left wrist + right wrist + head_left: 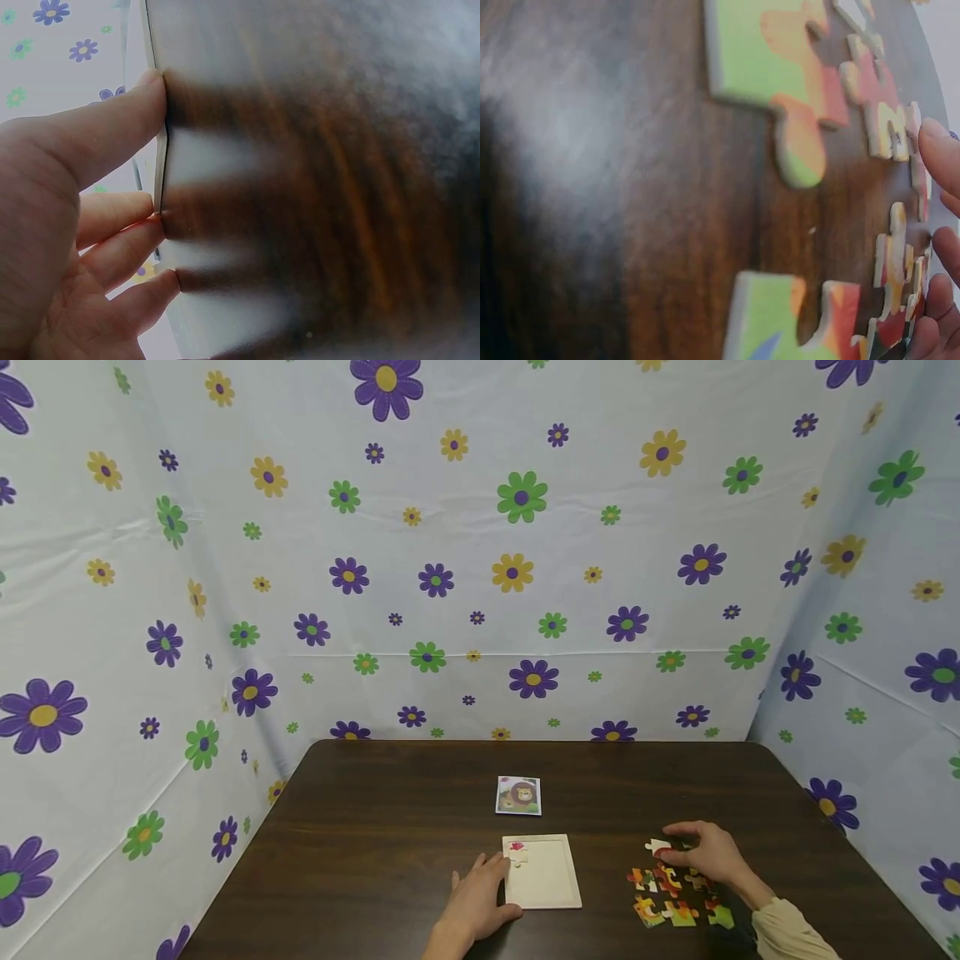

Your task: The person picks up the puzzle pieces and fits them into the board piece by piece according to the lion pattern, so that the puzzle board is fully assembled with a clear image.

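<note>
A shallow cream puzzle tray (551,881) lies on the table. One pale piece with a pink print (517,852) is in its upper left corner. My left hand (474,897) rests at the tray's left side; in the left wrist view, thumb and fingertips touch the tray edge (160,169). To the right, my right hand (708,852) reaches over loose jigsaw pieces (681,913). Its thumb and forefinger are apart, beside a white and red piece (656,846). The right wrist view shows the thumb (939,154) near the pieces; whether it touches one is unclear.
A small lion picture card (518,795) lies behind the tray on the dark wooden table (375,827). Flower-printed cloth (465,543) hangs behind the table and on both sides. Green and orange pieces (757,52) lie close to the right wrist.
</note>
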`<state>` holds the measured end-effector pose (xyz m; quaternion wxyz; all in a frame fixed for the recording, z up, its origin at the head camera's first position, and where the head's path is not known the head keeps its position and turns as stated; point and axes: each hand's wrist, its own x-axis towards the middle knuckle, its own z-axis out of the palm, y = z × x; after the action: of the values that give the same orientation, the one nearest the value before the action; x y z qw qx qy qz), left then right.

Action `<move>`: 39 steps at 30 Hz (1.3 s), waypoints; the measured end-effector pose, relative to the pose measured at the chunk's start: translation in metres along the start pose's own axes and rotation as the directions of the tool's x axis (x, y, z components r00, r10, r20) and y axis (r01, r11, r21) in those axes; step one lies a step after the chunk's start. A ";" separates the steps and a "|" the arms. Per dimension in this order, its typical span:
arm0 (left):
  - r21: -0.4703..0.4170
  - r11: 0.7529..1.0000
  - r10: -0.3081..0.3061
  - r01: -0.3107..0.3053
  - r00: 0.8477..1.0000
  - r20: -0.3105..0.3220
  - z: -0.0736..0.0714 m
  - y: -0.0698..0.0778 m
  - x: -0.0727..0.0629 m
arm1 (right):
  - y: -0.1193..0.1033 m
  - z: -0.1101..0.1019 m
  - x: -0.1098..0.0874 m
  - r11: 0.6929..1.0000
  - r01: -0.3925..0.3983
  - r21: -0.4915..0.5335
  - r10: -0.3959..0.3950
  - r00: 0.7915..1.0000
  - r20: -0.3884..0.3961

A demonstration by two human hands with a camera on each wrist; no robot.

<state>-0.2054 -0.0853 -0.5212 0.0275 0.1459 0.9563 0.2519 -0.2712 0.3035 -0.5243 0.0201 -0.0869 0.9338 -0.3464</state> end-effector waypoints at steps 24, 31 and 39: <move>0.013 1.000 0.005 -0.005 1.000 -0.002 0.000 0.001 0.000 | -0.024 0.018 0.003 1.000 0.016 -0.019 -0.021 0.968 -0.249; 0.005 1.000 -0.004 0.004 1.000 0.001 0.000 0.001 0.001 | -0.041 0.020 0.009 0.999 0.036 0.040 -0.025 0.965 -0.261; -0.010 1.000 -0.010 0.011 1.000 0.015 -0.001 0.001 0.002 | -0.061 0.028 0.015 0.960 -0.015 0.281 0.064 0.984 -0.165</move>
<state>-0.2070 -0.0849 -0.5200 0.0367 0.1426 0.9556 0.2552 -0.2743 0.2374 -0.5053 -0.0420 -0.0340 0.8756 -0.4800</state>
